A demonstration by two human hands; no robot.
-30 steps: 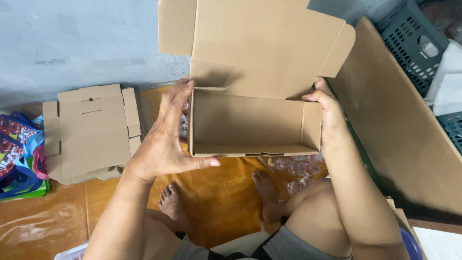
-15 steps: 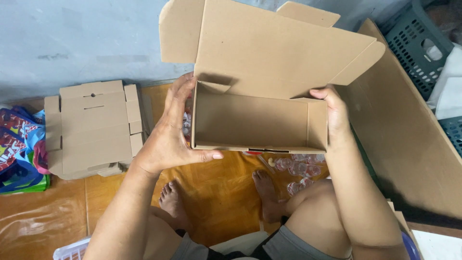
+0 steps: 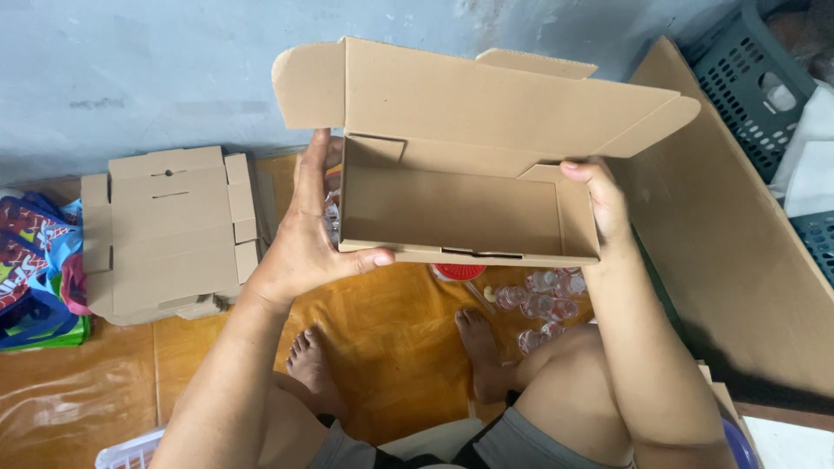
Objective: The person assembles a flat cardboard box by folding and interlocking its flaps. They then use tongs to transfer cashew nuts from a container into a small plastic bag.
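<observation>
Open brown corrugated cardboard mailer box (image 3: 460,208) sits centre-top of frame, held up off the floor w/ lid flap raised toward the grey-blue wall (image 3: 130,69) and its inside bare. Left hand (image 3: 308,234) clamps the box's left end: palm and fingers flat up against the outer side wall, thumb curled under/along the front bottom edge. Right hand (image 3: 599,204) grips the right end, fingers wrapped over the top of the right side wall, thumb side hidden behind the cardboard, so can't tell exactly how it sits. Left of the box, mid-left of frame, a stack of flat unfolded brown cardboard box blanks (image 3: 169,230) lies on the orange glossy floor (image 3: 391,347), apart from the hand. Far left edge: colourful printed bags (image 3: 35,260). Below the box, lower centre, small clear plastic bottles (image 3: 543,304) and a red round lid (image 3: 459,272) lie on the floor near the person's bare feet (image 3: 482,347). Large brown cardboard sheet (image 3: 738,234) leans at right; dark grey plastic basket (image 3: 756,87) upper right corner.
</observation>
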